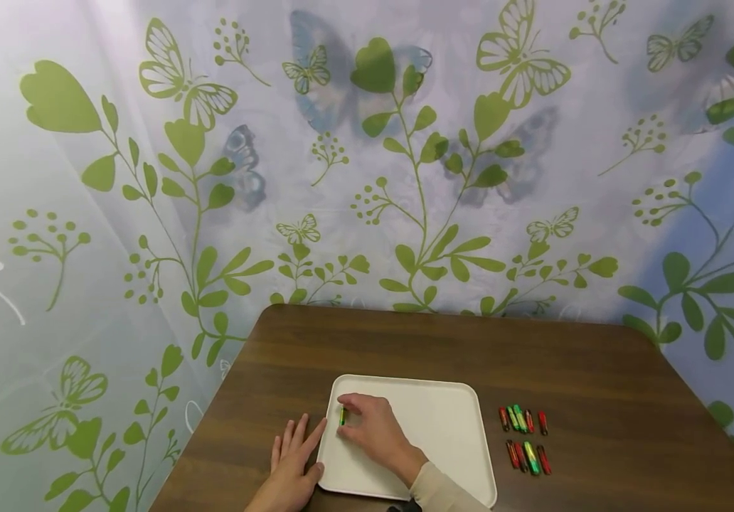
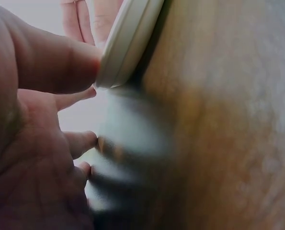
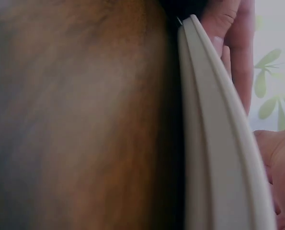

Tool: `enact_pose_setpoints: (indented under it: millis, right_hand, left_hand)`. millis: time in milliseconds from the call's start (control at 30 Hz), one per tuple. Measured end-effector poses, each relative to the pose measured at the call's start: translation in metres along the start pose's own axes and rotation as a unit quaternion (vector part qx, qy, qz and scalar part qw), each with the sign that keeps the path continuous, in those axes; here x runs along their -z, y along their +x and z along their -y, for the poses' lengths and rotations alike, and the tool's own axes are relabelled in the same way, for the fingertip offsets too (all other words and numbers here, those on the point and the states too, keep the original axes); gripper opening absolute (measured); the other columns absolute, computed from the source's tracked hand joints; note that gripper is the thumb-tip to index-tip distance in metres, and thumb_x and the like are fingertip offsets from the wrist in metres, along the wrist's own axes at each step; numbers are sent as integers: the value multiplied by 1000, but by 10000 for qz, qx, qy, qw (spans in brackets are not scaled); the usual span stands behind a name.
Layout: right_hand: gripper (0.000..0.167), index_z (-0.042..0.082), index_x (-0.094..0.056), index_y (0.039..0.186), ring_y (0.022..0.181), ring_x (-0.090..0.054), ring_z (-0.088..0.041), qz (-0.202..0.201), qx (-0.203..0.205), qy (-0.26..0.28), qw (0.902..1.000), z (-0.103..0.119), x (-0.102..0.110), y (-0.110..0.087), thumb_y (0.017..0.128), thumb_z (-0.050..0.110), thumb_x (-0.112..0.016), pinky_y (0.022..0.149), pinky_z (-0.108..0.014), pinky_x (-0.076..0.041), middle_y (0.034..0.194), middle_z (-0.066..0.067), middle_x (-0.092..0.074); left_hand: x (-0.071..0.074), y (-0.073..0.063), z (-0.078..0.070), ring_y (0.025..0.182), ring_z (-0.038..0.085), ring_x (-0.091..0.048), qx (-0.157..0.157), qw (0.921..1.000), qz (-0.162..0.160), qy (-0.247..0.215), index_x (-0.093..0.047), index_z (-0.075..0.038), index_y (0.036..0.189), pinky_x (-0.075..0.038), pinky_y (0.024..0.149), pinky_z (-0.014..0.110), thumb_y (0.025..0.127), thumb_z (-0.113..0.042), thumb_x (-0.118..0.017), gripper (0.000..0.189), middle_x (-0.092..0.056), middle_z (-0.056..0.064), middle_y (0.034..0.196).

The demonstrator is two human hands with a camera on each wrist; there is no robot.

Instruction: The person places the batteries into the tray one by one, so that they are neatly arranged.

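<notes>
In the head view a white tray lies on the brown table. My right hand reaches over its left part and holds a small green battery by its ends, thumb at the near end and a finger at the far one. My left hand rests on the table with its fingers spread, thumb and index finger at the tray's left edge. In the left wrist view, the left thumb presses against the tray rim. The right wrist view shows the tray's side, which hides most of the right hand.
Right of the tray lie two rows of red and green batteries, several in the far row and several in the near row. The table's far edge meets a curtain printed with green leaves and butterflies.
</notes>
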State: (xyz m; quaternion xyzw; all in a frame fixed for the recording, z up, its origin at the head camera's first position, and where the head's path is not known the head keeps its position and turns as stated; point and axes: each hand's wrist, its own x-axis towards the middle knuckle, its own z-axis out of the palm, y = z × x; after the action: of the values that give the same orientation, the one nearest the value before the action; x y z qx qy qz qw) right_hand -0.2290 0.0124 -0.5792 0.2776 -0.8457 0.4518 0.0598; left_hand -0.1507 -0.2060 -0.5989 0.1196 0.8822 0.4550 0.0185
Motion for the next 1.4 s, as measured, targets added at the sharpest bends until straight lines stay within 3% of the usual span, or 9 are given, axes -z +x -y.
enact_pose_setpoints:
  millis: [133, 333, 533, 900, 1267, 1400]
  right_hand:
    - [48, 8, -79, 128, 112, -80, -17, 52, 5, -273, 9996, 2, -3, 2, 82, 9, -93, 99, -35, -64, 125, -6, -82]
    - [47, 8, -79, 128, 112, -79, -14, 166, 233, -693, 9972, 4, -6, 4, 84, 15, -94, 98, -35, -64, 123, -5, -83]
    - [49, 7, -77, 132, 114, -78, -11, 337, 224, -745, 9964, 6, -11, 7, 87, 18, -93, 99, -30, -63, 128, -2, -81]
    - [49, 8, -77, 134, 120, -75, -13, 361, 384, -1137, 9921, 10, -15, 11, 89, 21, -92, 103, -30, -62, 129, 0, -81]
    - [52, 8, -76, 136, 125, -75, -17, 384, 428, -1135, 9919, 11, -8, 9, 88, 23, -92, 107, -36, -61, 133, 0, -79]
    - [53, 8, -76, 135, 120, -76, -16, 441, 311, -961, 9939, 10, 2, 6, 87, 23, -93, 101, -34, -63, 132, -1, -80]
  left_hand:
    - [-2, 3, 4, 161, 66, 1, 64, 9998, 56, 162, -48, -19, 167, 13, 122, 77, 97, -8, -65, 72, -20, 41, 174]
    - [-2, 3, 11, 159, 68, 5, -19, 9999, 153, -5, -44, -18, 169, 17, 120, 77, 98, -7, -64, 74, -15, 44, 173]
    - [-1, 2, 13, 162, 64, 4, 219, 9994, 247, 63, -48, -20, 167, 13, 122, 78, 97, -8, -68, 74, -18, 38, 176]
    - [0, 3, 12, 163, 63, 5, 207, 9994, 262, 67, -48, -22, 167, 14, 122, 78, 97, -8, -68, 74, -17, 37, 177]
    - [0, 3, 10, 163, 62, 5, 212, 9995, 231, 17, -49, -20, 166, 14, 122, 76, 96, -8, -68, 73, -18, 37, 176]
    - [0, 3, 9, 164, 62, 6, 258, 9994, 247, 18, -48, -19, 166, 14, 123, 77, 96, -8, -68, 73, -17, 37, 177]
